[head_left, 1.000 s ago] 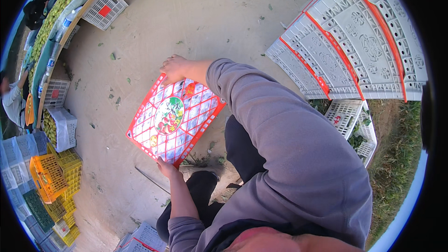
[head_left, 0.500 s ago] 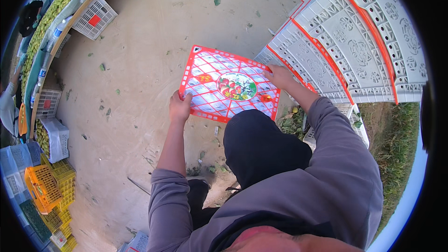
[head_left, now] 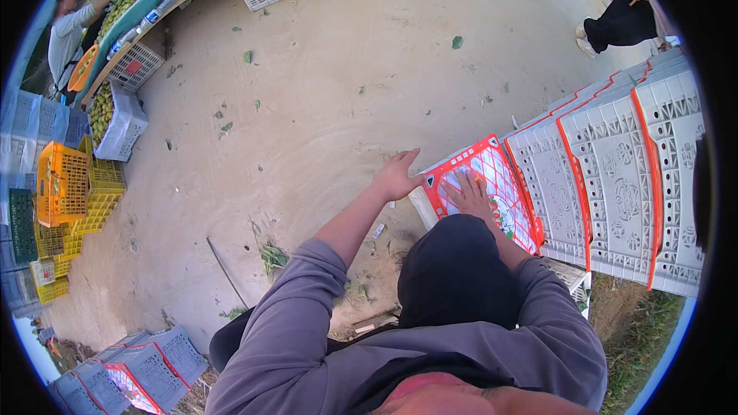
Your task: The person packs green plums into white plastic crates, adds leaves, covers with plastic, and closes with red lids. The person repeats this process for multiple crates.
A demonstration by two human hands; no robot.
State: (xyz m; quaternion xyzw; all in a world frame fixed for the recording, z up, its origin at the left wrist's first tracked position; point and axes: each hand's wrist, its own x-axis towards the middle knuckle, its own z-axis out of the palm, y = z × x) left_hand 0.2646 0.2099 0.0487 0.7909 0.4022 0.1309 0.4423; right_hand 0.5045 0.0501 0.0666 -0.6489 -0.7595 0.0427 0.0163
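Note:
A red lattice lid with a printed picture of fruit lies on top of a pale plastic crate, only part of which shows. My right hand is pressed flat on the lid's face, fingers spread. At the lid's near-left corner is my left hand, open, thumb apart from the fingers; whether its fingertips touch the corner I cannot make out. My knee hides the lid's lower side. Directly right of the lid rises a row of stacked grey crates with red lids between them.
On the far left, a table carries green fruit and bottles; a person works behind it. Orange crates and yellow crates are piled below. More grey crates stand at lower left. Another person's dark-clothed legs show at upper right.
The lid has gone from being held in both hands in front of me to lying on the crate at the right. My hands have let go of its edges, and my right hand now rests on top.

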